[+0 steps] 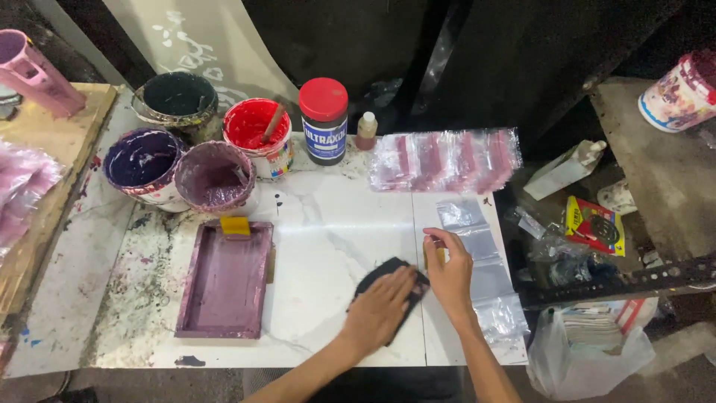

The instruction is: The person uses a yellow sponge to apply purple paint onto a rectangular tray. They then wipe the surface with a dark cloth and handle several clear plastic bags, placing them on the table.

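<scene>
Centrally, on the white desk: a black cloth, pressed flat under the spread left hand. Right hand pinched a small yellowish piece just beside clear plastic sleeves. Purple-stained tray lay left; paint tubs behind.

A small printing or paint workshop is shown. Open round tubs of dark green, red, deep violet and mauve paint are crowded at the back of a paint-spattered white marble-patterned worktop. A shallow rectangular tray smeared with mauve ink is set beside them, and a row of clear plastic sleeves with pink contents is laid out along the far edge.
</scene>
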